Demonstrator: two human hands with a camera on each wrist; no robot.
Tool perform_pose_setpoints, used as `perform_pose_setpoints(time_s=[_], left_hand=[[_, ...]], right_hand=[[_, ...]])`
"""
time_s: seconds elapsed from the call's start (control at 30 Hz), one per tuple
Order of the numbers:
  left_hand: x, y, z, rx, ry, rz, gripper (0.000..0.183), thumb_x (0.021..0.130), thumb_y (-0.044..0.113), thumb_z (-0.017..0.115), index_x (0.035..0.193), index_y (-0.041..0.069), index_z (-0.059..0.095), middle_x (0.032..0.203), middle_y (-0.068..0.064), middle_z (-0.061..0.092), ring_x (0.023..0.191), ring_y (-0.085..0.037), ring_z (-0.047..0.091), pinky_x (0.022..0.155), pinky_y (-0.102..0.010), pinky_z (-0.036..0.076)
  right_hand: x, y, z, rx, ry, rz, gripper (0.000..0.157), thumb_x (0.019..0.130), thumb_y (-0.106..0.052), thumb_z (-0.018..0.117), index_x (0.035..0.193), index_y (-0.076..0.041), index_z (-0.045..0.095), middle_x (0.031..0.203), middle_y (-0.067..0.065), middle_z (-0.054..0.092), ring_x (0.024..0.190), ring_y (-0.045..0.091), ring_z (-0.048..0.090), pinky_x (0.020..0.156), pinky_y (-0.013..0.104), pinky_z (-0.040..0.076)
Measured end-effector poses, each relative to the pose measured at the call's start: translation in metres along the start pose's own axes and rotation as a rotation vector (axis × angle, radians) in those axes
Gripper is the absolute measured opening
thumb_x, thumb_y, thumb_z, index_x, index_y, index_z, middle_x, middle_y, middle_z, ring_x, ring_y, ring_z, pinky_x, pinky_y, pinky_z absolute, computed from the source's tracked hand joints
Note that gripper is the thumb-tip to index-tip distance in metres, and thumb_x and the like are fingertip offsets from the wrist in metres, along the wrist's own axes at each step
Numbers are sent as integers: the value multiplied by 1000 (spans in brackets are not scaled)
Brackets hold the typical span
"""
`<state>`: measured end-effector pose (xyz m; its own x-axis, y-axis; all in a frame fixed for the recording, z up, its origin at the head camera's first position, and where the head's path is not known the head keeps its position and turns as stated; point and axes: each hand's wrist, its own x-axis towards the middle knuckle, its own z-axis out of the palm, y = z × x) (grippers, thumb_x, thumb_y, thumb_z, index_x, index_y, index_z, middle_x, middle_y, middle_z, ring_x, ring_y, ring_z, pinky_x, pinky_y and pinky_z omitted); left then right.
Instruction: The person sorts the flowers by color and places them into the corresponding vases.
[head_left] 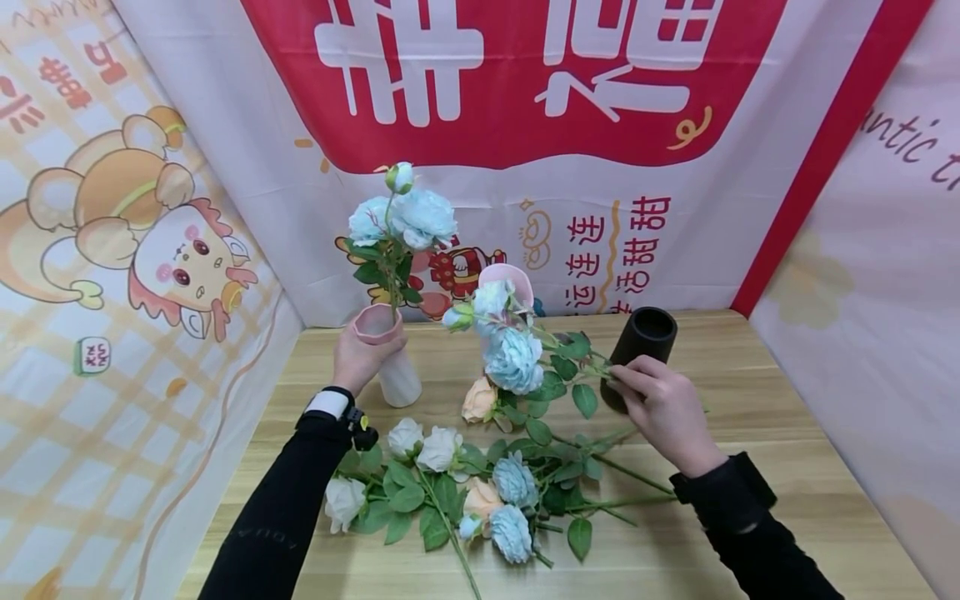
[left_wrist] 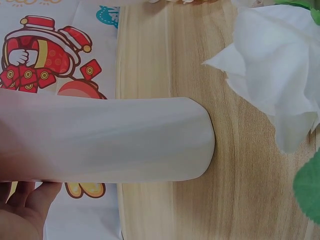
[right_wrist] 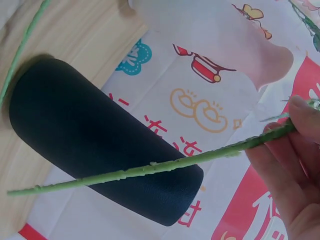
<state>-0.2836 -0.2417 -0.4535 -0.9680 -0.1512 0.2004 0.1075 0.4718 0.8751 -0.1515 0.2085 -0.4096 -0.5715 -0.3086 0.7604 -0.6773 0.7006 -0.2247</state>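
At the left, my left hand (head_left: 362, 357) grips a white vase (head_left: 400, 382) with a pink rim near its top. A pale blue artificial flower stem (head_left: 423, 218) stands upright in this vase. In the left wrist view the vase body (left_wrist: 135, 140) reaches down to the tabletop. My right hand (head_left: 667, 410) pinches another pale blue flower stem (head_left: 513, 360) between thumb and fingers. Its blooms point left, and its bare green end (right_wrist: 125, 173) crosses in front of a black vase (right_wrist: 95, 135) in the right wrist view.
A second pink-rimmed vase (head_left: 512, 275) stands at the back, partly hidden by blooms. Across the front of the wooden table (head_left: 247, 500) lie white roses (head_left: 439, 448), blue flowers (head_left: 512, 533) and peach roses (head_left: 480, 400) with leafy stems. Printed cloth (head_left: 600, 167) hangs behind.
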Motion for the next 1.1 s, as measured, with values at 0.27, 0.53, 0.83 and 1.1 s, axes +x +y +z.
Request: perform_pose_setpoints(time_s=[0.27,0.53,0.83,1.1], left_hand=[[0,2,-1,26,7,-26,77,71,41,89,136,18,55,128,-7,58,115,-25,53,93,-45,47],[0,0,-2,11,15,-15,72,73,33,89,136,16,56,127,-8,59,114,-25,54,92,-44,48],[3,-2,-3,22,14,-33,77,71,40,89,136,16,55,128,-8,58,114,-26,54,94,-45,47],[4,-3,0,3,5,-21,77,71,38,90,137,17,55,129,-8,58,115,-26,54,94,-46,47]], right_hand=[[5,-5,1,61,105,-12,26,71,14,79,95,4,76,80,7,62,67,16,58,57,28,45],[11,-10,4,84,147,-39,28,69,15,80,93,2,77,81,7,64,69,17,60,59,28,47],[17,-16,5,114,183,-30,29,68,15,81,93,2,77,82,8,66,67,18,61,60,26,48],[26,-22,2,189,289,30,29,70,17,80,96,4,77,84,11,69,69,20,63,65,18,46]])
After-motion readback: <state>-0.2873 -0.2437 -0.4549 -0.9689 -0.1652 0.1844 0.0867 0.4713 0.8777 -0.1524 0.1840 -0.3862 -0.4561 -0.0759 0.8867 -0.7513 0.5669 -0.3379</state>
